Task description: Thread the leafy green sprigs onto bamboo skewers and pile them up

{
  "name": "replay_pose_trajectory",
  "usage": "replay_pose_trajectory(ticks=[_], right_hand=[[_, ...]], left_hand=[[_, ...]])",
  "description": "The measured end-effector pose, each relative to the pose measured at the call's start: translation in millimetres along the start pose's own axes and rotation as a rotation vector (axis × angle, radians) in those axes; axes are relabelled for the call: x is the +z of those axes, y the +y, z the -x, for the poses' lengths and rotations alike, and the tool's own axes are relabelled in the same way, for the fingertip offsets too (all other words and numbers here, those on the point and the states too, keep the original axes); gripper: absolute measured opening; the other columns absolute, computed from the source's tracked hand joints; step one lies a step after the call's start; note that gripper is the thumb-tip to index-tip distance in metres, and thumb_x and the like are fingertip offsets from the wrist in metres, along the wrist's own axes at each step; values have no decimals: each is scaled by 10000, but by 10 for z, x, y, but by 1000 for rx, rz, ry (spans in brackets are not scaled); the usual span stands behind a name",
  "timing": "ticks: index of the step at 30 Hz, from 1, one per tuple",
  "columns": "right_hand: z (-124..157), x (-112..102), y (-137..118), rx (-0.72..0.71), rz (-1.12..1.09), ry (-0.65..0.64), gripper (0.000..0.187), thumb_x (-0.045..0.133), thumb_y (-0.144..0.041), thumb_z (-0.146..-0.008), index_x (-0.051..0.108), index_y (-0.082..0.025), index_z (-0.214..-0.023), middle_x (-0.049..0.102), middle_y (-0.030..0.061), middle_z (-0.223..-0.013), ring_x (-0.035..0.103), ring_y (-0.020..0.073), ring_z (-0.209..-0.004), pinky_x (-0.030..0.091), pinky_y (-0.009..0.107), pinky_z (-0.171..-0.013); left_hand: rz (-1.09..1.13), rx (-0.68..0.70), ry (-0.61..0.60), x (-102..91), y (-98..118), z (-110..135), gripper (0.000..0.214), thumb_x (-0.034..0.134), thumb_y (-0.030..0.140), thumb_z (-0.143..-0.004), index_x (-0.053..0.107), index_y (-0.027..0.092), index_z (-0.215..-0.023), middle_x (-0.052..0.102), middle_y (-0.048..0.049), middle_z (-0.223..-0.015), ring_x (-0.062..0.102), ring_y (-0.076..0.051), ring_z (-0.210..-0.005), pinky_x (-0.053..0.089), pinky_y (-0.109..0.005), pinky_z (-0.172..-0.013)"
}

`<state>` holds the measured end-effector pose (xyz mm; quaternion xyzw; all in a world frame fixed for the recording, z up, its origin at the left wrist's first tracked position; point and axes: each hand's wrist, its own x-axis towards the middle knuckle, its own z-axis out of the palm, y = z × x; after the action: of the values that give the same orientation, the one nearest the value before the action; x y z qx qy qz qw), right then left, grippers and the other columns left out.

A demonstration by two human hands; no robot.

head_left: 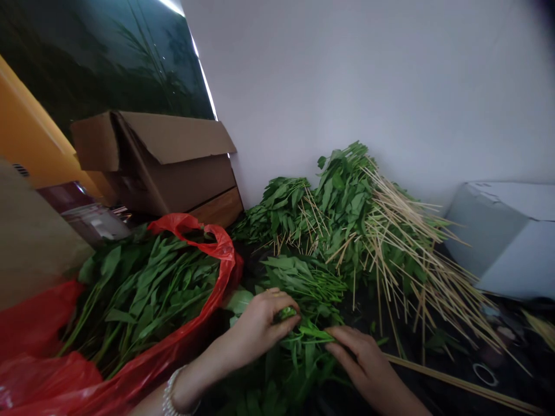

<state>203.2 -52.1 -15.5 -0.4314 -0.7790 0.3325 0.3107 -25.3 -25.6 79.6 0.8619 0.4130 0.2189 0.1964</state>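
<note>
My left hand (266,315), with a beaded bracelet at the wrist, is closed around some leafy green stems. Their cut ends show between its thumb and fingers. Opposite it, my right hand (362,352) pinches the ends of green stems (313,331) between thumb and fingertips. Just beyond both hands lies a loose pile of leafy greens (303,277). More greens sit behind, skewered on thin wooden sticks (403,214) in a heap against the wall. To the left, a red plastic bag (232,260) stands open, full of long-leaved greens (151,289).
Behind the bag stands an open cardboard box (186,185) with raised flaps. A white box (494,237) is at the right. Loose wooden sticks (459,381) and a pale ring (485,374) lie on the dark surface at lower right. A white wall (347,75) rises behind.
</note>
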Motion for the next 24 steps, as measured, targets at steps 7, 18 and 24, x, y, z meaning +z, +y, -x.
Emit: replay_pose_trajectory(ticks=[7,18,24], right_hand=[[0,4,-70,-15,163,13,224,417,-255,-967,639,-223,-952,681,42,-940,621,204,-907,428,347,-858],[15,71,-77,-72,292,51,214,397,-225,-968,598,-231,-894,691,34,-917,626,201,-886,407,344,-856],[29,80,-114,-54,230,38,241,340,-243,-979,569,-229,-906,666,38,-875,614,206,-858,405,356,-845]], left_hand=[[-265,170,-195,155,-53,-34,141,523,260,-941,645,202,-980,663,-16,-831,583,-173,-807,417,-283,-777],[-478,267,-189,364,-131,-41,34,584,163,-805,558,184,-803,608,-18,-768,551,-193,-754,417,-278,-673],[-310,231,10,464,-143,-35,101,500,105,-703,480,185,-644,528,-5,-641,486,-160,-634,376,-278,-633]])
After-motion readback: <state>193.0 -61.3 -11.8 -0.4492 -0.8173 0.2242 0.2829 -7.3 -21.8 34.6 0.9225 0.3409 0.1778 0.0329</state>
